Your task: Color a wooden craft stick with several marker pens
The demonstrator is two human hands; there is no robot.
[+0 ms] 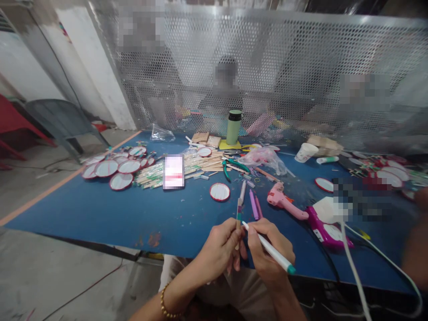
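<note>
My left hand (224, 243) is closed around a flat wooden stick (239, 216), which stands up from the fingers and bears teal and purple colour bands. My right hand (270, 245) grips a white marker (272, 253) with a teal end. The marker's tip is at the stick, close to the teal band; whether it touches, I cannot tell. Just beyond my hands lie a purple marker (254, 205) and a grey-white pen (243, 191). A round white disc with a red rim (220, 191) lies a little further left.
A pink glue gun (286, 201) and a magenta device (326, 229) with cables lie right. Wooden sticks (187, 167), a lit phone (173, 172), pliers (227, 169) and a green bottle (233, 128) stand or lie behind. Red-rimmed discs (107, 168) pile left. A perforated metal panel (200, 44) closes the back.
</note>
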